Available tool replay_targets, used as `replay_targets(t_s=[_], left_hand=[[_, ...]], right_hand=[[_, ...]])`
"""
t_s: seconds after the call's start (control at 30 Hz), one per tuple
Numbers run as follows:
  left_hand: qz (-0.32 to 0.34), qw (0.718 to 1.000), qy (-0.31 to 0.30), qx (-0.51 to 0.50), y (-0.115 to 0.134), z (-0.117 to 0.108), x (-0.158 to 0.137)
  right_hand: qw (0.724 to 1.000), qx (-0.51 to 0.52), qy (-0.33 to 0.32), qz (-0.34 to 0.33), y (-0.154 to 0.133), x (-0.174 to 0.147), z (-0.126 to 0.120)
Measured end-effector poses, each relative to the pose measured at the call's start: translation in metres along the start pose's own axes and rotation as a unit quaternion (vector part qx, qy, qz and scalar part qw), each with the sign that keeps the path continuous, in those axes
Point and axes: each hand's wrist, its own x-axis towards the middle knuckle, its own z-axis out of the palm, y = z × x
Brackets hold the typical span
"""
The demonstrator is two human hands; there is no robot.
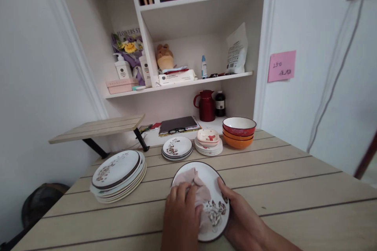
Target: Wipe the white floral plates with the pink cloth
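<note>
A white plate with a dark rim and brown flower print is tilted up just above or against the table, in front of me. My right hand grips its right edge, thumb on the face and fingers behind. My left hand presses a pale pink cloth onto the plate's face, fingers curled over it. Part of the cloth is hidden under that hand. Beyond the plate lies a small stack of similar plates. On the left is a taller stack of larger plates.
Small dishes and a pile of red and orange bowls stand at the table's back. A raised wooden shelf on black legs is at the back left. Behind are a red jug, a dark bottle and a laptop.
</note>
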Motion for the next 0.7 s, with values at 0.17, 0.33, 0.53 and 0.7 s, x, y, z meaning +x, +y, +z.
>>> replay_targets(t_s=[0.17,0.33,0.53,0.7], left_hand=[[0.118,0.991,-0.011,-0.063,0.007,0.01,-0.006],[0.108,0.993,0.039,-0.019,0.006,0.001,-0.003],[0.024,0.998,0.051,0.028,0.002,-0.004,-0.002],[0.083,0.996,0.029,-0.023,0.008,0.005,-0.009]], right_hand=[[0.999,-0.048,0.004,0.001,0.0,-0.004,0.003],[0.997,-0.07,-0.023,0.004,0.007,-0.007,0.004],[1.0,-0.026,0.0,-0.014,0.004,0.003,-0.006],[1.0,-0.029,0.009,-0.004,0.002,0.001,-0.004]])
